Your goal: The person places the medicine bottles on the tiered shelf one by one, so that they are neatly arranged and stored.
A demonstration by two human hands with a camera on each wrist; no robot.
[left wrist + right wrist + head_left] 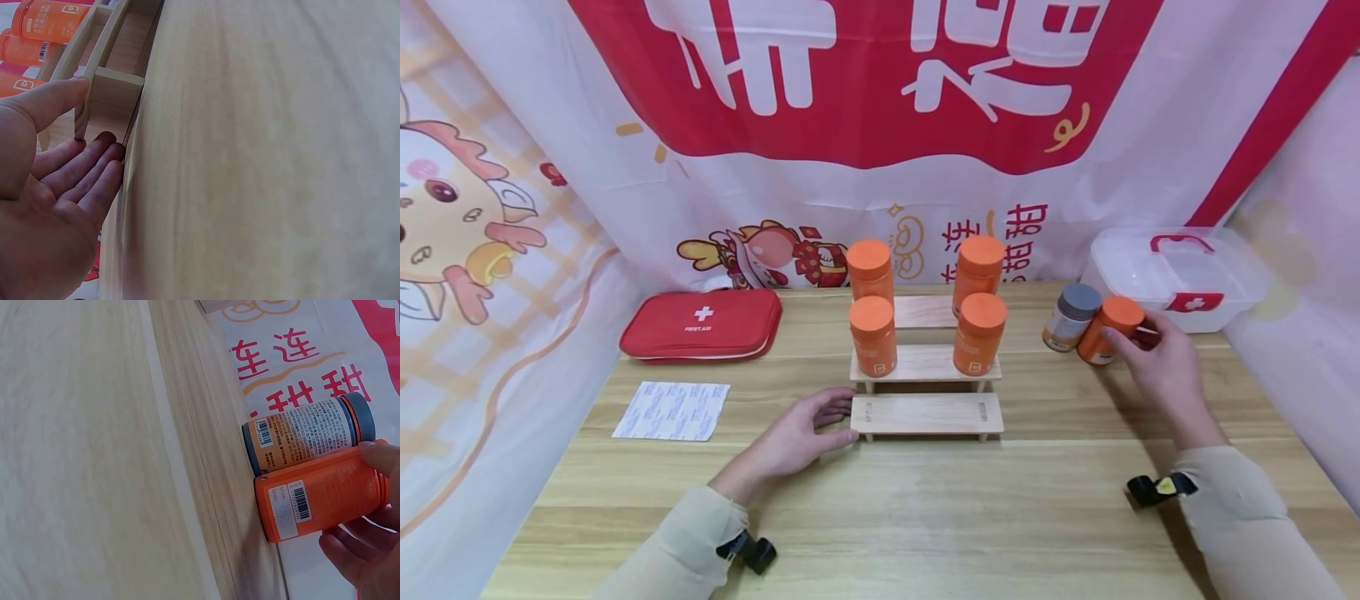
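Right grip [1167, 362] held orange bottle [322, 500] beside grey-lidded bottle [306, 433], left grip [805, 433] spread wide, touched wooden rack [927, 414]

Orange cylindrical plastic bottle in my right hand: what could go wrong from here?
The gray-lidded cylindrical bottle stands right against the orange cylindrical plastic bottle, so lifting might tip it. Your left hand touches the pale wooden stepped stand; a nudge could perhaps disturb the four orange-lidded bottles on its upper steps.
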